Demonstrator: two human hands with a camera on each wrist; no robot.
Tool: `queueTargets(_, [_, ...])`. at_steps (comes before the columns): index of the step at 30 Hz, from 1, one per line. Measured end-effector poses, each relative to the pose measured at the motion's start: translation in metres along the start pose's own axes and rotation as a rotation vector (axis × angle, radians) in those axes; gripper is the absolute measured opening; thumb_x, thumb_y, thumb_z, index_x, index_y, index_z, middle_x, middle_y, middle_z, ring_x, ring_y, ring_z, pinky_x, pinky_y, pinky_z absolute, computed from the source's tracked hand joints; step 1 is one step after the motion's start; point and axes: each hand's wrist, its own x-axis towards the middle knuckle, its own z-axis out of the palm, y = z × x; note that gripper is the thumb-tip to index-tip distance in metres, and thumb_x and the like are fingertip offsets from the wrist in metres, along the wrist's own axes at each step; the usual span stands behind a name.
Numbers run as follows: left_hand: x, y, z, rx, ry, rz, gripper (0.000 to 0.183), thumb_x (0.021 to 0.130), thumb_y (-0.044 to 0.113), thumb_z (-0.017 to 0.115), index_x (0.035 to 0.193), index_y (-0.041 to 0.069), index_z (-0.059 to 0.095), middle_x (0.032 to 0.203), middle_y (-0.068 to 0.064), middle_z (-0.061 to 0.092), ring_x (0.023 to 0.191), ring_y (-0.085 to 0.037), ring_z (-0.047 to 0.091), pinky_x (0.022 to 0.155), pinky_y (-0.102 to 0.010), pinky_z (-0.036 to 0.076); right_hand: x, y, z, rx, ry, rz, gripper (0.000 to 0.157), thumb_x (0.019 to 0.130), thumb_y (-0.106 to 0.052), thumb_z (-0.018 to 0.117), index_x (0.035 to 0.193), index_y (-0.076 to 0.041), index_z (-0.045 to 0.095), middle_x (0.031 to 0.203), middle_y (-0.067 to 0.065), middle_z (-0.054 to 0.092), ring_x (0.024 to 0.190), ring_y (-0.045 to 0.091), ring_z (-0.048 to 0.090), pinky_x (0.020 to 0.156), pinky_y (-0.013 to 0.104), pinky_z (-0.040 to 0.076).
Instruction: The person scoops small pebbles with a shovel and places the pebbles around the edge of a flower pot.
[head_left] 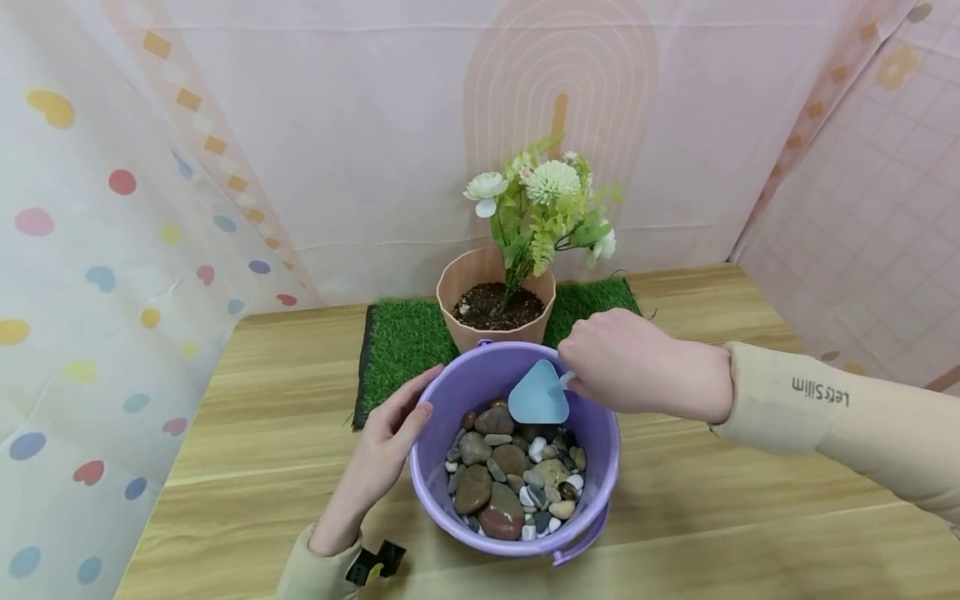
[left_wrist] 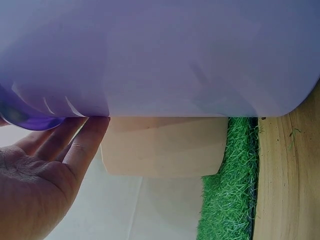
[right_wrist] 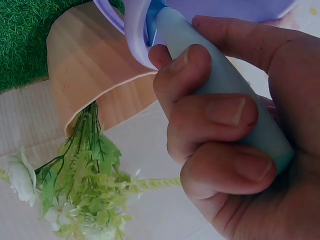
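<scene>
My right hand [head_left: 626, 362] grips the pale handle of a small light-blue trowel [head_left: 538, 396] over the far right rim of a purple bucket [head_left: 517, 546]. In the right wrist view, its fingers curl around the handle [right_wrist: 227, 77]. The trowel's blade points down inside the bucket, above the stones [head_left: 510, 458]. My left hand [head_left: 382, 446] rests against the bucket's left side, with the thumb at the rim. Seen from the left wrist, its fingers lie fairly straight along the outer wall [left_wrist: 175, 60]. Stones of mixed sizes, brown, grey and white, cover the bucket's bottom.
Right behind the bucket stands a peach flowerpot [head_left: 551, 304] holding dark soil [head_left: 495, 308] and white flowers [head_left: 553, 182] with green leaves. A green turf mat [head_left: 405, 337] lies under the pot. The wooden table [head_left: 277, 417] meets patterned cloth walls at the back and sides.
</scene>
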Motion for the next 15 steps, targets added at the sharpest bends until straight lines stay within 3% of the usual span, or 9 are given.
queueTargets(8, [0.0, 0.0, 0.0, 0.004, 0.001, 0.005, 0.045, 0.111, 0.013, 0.049, 0.155, 0.004, 0.05, 0.156, -0.025, 0.055, 0.124, 0.01, 0.06, 0.1, -0.015, 0.054, 0.006, -0.01, 0.013, -0.096, 0.001, -0.043, 0.019, 0.09, -0.022, 0.081, 0.075, -0.014, 0.072, 0.072, 0.004, 0.071, 0.062, 0.02, 0.065, 0.054, 0.035, 0.056])
queueTargets(12, [0.0, 0.001, 0.0, -0.003, -0.001, 0.004, 0.045, 0.111, 0.013, 0.048, 0.156, 0.004, 0.05, 0.156, -0.024, 0.055, 0.124, 0.01, 0.06, 0.1, -0.015, 0.054, 0.013, -0.014, 0.025, -0.049, -0.008, -0.082, 0.019, 0.091, -0.024, 0.081, 0.077, -0.012, 0.073, 0.074, 0.005, 0.073, 0.065, 0.022, 0.067, 0.058, 0.037, 0.058])
queueTargets(15, [0.0, 0.001, 0.0, -0.007, -0.005, -0.001, 0.045, 0.111, 0.013, 0.048, 0.156, 0.005, 0.05, 0.156, -0.025, 0.055, 0.123, 0.01, 0.06, 0.1, -0.016, 0.054, 0.018, -0.017, 0.035, 0.042, -0.026, -0.089, 0.028, 0.092, -0.025, 0.08, 0.071, -0.012, 0.067, 0.067, 0.002, 0.066, 0.061, 0.02, 0.064, 0.058, 0.036, 0.057])
